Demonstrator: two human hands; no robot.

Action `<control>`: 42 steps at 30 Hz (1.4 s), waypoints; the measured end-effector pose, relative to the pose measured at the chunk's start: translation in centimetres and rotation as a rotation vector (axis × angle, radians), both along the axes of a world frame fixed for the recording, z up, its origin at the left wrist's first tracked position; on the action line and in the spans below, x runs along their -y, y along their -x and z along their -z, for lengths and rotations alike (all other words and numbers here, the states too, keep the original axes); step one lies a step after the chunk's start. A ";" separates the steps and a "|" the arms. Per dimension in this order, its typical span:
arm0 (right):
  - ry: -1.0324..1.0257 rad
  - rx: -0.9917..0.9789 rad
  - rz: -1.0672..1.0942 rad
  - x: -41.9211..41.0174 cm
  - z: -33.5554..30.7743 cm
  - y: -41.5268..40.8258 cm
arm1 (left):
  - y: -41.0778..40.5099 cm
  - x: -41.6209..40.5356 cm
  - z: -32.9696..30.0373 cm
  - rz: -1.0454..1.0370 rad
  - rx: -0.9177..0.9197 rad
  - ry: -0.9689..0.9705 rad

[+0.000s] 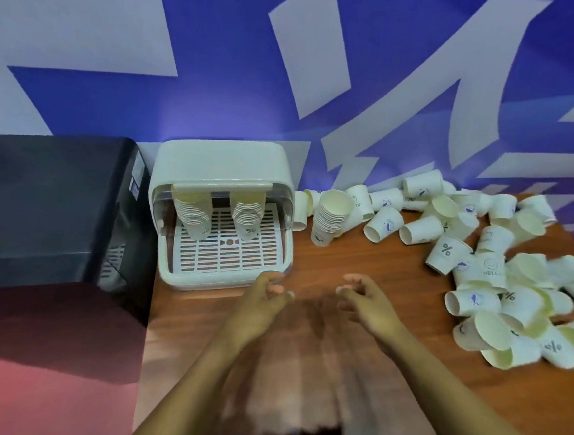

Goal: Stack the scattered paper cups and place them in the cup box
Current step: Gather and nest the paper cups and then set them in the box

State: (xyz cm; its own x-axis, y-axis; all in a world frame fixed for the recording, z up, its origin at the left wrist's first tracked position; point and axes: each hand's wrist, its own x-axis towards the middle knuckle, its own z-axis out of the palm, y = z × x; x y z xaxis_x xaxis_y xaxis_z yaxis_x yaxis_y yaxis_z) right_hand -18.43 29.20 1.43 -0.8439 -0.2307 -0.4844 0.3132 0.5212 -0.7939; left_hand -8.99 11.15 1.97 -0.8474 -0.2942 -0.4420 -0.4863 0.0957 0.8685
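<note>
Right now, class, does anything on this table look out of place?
Yes. Loose cups lie tipped and heaped across the table's right side. One stack stands outside the cup box, which holds two stacks. Both hands are empty.

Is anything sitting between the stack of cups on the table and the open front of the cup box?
Nothing visible. The stack of cups stands just right of the cup box, with bare table between; the box front is open. Both hands are empty.

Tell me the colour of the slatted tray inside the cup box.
White, like the cup box itself; the slatted tray shows clearly in the head view.
</note>
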 end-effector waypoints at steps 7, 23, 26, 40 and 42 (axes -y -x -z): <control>0.022 -0.020 -0.074 -7.2 0.2 3.3 | 1.7 -6.1 0.8 -0.043 0.030 0.053; -0.316 -0.392 -0.458 -30.5 2.4 18.4 | 15.1 -33.8 4.9 0.275 -0.018 0.199; -0.487 -0.493 -0.684 -31.7 3.9 19.7 | 16.8 -36.0 5.8 0.435 0.064 0.454; -0.647 -0.573 -0.844 -31.9 6.2 20.5 | 17.5 -35.9 7.5 0.410 0.030 0.597; -0.631 -0.540 -0.820 -31.8 5.5 20.3 | 16.9 -34.9 6.6 0.352 -0.013 0.567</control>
State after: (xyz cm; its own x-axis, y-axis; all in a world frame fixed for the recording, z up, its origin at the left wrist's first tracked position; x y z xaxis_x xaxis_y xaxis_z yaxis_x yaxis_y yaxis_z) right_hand -38.71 61.00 -4.09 -0.6846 -0.6493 -0.3312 -0.6003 0.7600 -0.2491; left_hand -25.85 46.06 -4.62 -0.9396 -0.1824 -0.2896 -0.3321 0.6905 0.6426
